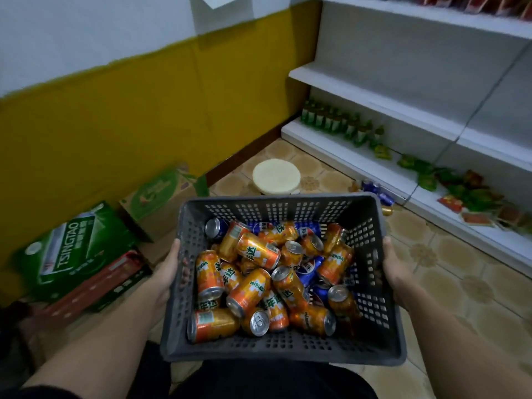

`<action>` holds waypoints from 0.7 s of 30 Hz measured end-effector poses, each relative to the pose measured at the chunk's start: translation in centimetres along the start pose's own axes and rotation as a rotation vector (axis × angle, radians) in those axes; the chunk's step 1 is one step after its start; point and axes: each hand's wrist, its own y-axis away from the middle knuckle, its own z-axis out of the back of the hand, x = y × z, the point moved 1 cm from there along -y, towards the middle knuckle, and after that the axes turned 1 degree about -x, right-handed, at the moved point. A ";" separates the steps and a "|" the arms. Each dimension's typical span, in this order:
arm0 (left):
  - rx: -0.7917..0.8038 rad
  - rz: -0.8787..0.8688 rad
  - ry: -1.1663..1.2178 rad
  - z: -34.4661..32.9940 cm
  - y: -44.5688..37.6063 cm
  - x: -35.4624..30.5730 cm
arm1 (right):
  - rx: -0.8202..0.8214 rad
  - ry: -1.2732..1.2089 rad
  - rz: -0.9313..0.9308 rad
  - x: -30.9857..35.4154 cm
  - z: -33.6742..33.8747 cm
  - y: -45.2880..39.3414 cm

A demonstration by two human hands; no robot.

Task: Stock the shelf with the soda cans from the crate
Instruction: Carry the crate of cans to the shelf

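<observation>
Hands [168, 272] [395, 269] on crate [288, 345] side rims.

Far right of me, the bottom shelf [331, 145] carries green packets [339, 122]. The tiled floor [449, 254] bears a stool [276, 176], boxes [77, 254] left, cans [374, 188] by the shelf.

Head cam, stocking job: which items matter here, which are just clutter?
Job:
- grey crate, gripped by left hand and right hand
- orange cans and blue cans inside
- white shelf

Clutter:
- green beer carton
- round stool
- green packets
</observation>
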 end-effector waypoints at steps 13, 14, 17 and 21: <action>0.000 0.086 -0.112 -7.9 -23.1 -23.1 | 0.028 -0.120 -0.034 23.5 -7.0 -13.3; 0.016 0.075 -0.114 -8.8 -23.8 -24.7 | 0.020 -0.125 -0.023 25.1 -7.0 -14.7; 0.051 0.077 -0.133 -12.4 -26.4 -29.1 | 0.004 -0.103 -0.029 27.3 -6.7 -21.3; 0.035 0.014 -0.092 -18.6 -30.1 -34.9 | -0.056 -0.162 -0.033 32.1 -5.9 -28.2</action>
